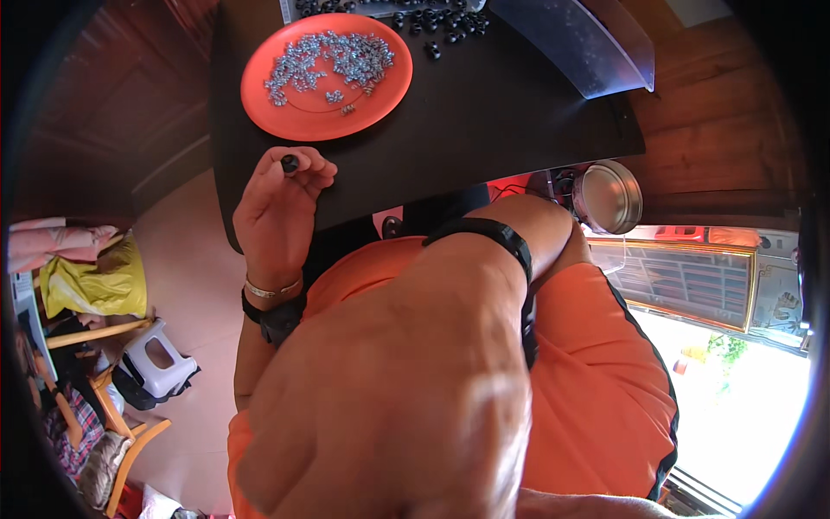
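Observation:
My left hand is raised at the near edge of the black table, just below an orange plate. Between its thumb and fingers sits a small black plastic piece with a rounded end. On the plate lies a loose spread of small silvery metal springs. My right hand is lifted very close to the camera, its back filling the lower middle. Its fingers are blurred and cannot be made out, so what it holds, if anything, is hidden.
Many small black plastic pieces lie at the table's far side beside a pale tray. A clear plastic bin stands at the far right. A round metal tin is beyond the right edge; a grey stool is left on the floor.

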The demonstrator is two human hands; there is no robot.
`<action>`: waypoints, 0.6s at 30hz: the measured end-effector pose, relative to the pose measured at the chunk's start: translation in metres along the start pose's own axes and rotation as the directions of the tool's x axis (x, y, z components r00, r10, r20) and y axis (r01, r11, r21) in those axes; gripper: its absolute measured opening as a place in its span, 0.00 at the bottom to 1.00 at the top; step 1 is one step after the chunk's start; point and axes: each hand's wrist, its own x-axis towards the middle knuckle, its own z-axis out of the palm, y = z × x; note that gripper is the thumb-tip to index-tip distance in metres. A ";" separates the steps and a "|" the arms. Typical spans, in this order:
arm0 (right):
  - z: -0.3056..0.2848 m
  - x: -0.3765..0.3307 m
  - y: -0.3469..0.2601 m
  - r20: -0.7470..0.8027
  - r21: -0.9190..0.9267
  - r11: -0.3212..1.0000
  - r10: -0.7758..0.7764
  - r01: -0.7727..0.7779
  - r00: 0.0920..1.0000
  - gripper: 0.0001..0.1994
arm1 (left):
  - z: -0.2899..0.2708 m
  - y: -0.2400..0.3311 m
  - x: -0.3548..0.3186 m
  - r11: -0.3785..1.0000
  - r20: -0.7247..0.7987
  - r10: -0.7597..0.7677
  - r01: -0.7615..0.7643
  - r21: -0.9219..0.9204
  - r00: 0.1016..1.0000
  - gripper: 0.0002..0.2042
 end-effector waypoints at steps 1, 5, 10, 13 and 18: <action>-0.005 0.001 -0.001 0.097 -0.189 0.982 0.046 -0.026 0.994 0.04 | 0.000 0.002 0.001 1.000 0.002 -0.007 0.007 0.009 1.000 0.11; -0.037 -0.010 0.012 0.292 -0.594 0.798 0.334 -0.103 0.896 0.04 | 0.002 -0.001 -0.003 1.000 0.007 -0.021 0.021 -0.014 1.000 0.11; -0.149 -0.072 0.028 -0.187 -0.958 0.071 0.581 -0.278 0.792 0.08 | 0.002 -0.004 -0.003 1.000 -0.050 -0.012 0.012 0.004 0.999 0.11; -0.178 -0.093 0.034 -0.255 -0.933 0.036 0.637 -0.358 0.728 0.07 | 0.005 0.000 -0.003 1.000 -0.051 -0.021 0.021 0.003 0.999 0.11; -0.182 -0.109 0.057 -0.132 -0.957 0.087 0.718 -0.277 0.684 0.05 | 0.005 0.001 -0.001 1.000 -0.046 -0.023 0.024 0.017 0.999 0.11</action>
